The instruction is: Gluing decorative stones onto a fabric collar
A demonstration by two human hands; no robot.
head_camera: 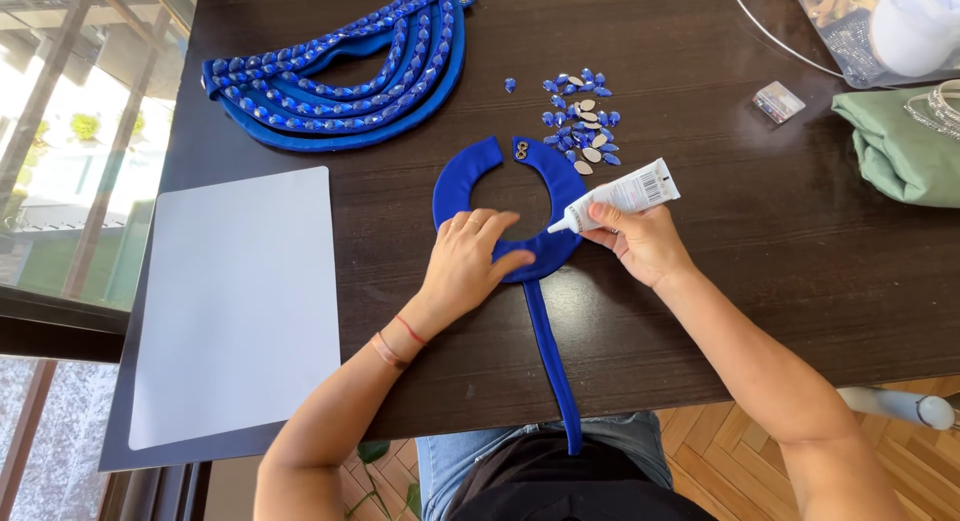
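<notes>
A blue fabric collar ring (555, 176) lies on the dark wooden table (780, 241), with a long blue strap (552, 356) running from it toward me. My left hand (470, 261) presses flat on the ring's near side. My right hand (640, 243) holds a white glue tube (622, 196), its nozzle tip touching the ring's right side. Just beyond the ring is a small pile of blue teardrop gems (582, 121), some flipped to their silver backs.
A large blue beaded bib piece (350, 76) lies at the back left. A white sheet (235, 301) covers the left of the table. Folded green cloth (895, 146), a small clear box (778, 102) and a plastic bag (860, 31) sit at the back right.
</notes>
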